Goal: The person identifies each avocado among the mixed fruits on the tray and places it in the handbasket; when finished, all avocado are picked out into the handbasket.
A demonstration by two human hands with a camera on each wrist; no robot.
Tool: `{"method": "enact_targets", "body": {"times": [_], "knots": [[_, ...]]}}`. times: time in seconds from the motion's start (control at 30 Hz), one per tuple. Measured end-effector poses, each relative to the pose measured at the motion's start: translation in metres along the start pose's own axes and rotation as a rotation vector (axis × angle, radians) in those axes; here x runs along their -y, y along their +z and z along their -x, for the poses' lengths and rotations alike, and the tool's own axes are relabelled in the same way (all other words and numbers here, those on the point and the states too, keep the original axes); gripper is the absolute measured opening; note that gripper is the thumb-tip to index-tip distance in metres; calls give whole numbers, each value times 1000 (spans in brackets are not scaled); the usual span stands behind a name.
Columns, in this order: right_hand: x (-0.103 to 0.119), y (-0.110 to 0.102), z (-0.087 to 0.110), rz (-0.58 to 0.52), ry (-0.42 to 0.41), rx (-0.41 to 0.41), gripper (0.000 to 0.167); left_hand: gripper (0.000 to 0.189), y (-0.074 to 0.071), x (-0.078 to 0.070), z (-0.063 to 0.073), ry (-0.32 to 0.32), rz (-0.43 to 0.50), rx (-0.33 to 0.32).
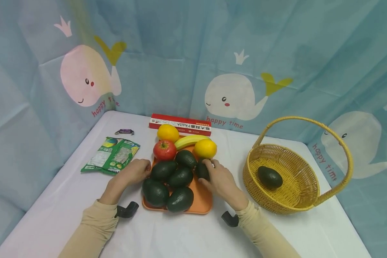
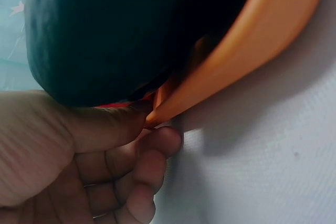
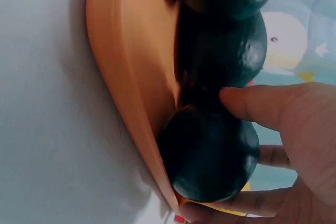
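An orange tray carries several dark green avocados, a red apple, a banana and two yellow lemon-like fruits. My left hand pinches the tray's left rim between thumb and fingers, as the left wrist view shows at the orange edge. On the tray's right side, my right hand grips one avocado, with the thumb on one side and fingers on the other. That avocado still sits within the tray, close to its rim. Another avocado lies inside the wicker basket.
The basket stands right of the tray, its tall handle arching over it. A green snack bag and a purple-wrapped sweet lie at left. Behind the tray is a red pasta box. A whale-print curtain hangs behind the white table.
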State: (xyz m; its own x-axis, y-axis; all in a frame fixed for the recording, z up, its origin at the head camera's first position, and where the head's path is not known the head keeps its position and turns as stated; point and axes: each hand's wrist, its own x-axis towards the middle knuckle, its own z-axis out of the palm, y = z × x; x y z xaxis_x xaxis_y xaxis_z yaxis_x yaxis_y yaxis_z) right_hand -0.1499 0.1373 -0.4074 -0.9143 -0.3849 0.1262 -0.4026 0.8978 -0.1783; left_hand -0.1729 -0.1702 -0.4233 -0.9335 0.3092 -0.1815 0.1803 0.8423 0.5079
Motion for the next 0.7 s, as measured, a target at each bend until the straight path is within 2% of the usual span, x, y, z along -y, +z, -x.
{"method": "enact_targets", "body": {"times": [0.17,0.37,0.53,0.7], "knots": [[2,1,1,-61,7,21,63,8,-1,-1,-1,-10,5,11],[-5,-7,11,-98,19,-45,63,8,1,0,0,-4,8,13],[-23,-40,28,-129,29,-186,63,7,1,0,-1,-12,14,17],[-54,-81,50,-163,94,-314,61,8,-1,1,-2,2,7,12]]}}
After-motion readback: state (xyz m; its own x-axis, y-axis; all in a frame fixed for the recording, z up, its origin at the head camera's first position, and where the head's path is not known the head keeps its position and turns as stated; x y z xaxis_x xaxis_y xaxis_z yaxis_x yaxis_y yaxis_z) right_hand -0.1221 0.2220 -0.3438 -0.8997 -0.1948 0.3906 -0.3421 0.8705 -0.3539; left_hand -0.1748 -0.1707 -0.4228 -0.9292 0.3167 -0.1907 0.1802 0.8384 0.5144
